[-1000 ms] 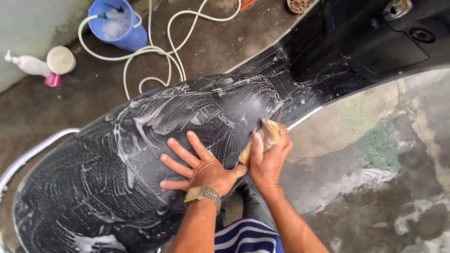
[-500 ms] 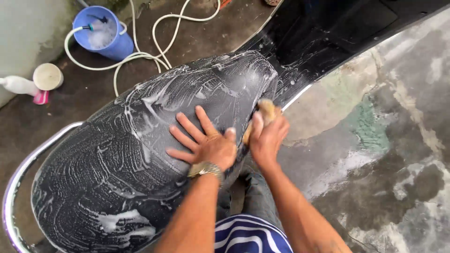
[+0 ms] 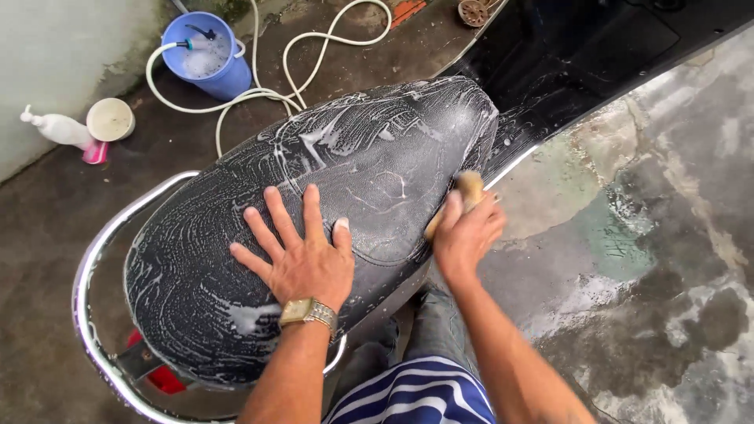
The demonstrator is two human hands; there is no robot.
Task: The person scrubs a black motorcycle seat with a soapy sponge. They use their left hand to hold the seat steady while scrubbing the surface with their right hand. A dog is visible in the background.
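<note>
**Soapy scooter seat, sponge working the right edge**

The left hand (image 3: 302, 263) lies flat on the black seat (image 3: 338, 204), fingers spread wide and holding nothing, palm pressed on the lathered vinyl near the seat's middle. A gold wristwatch (image 3: 308, 312) sits on that wrist.

The right hand (image 3: 465, 234) has its grip closed around a yellowish sponge (image 3: 468, 192), which touches the seat's right side edge, just where the vinyl curves down toward the bodywork. Only the sponge's upper end shows above the fingers.

The seat is streaked with white foam over nearly all of its top. Its rear end is ringed by a chrome grab rail (image 3: 94, 275), which follows the seat's outline closely, with a narrow gap between them. A red tail light (image 3: 161, 377) shows below the rail. Forward of the seat, the dark footboard (image 3: 581, 63) slopes away to the upper right.

To the right of the seat the wet concrete floor (image 3: 644, 235) lies open, with patchy damp stains. To the left there is also bare floor, with things well apart from the seat: a blue bucket (image 3: 210, 59) with suds, a white hose (image 3: 267, 86) looping from it, a white cup (image 3: 110, 119) and a pump bottle (image 3: 59, 129) by the wall.
</note>
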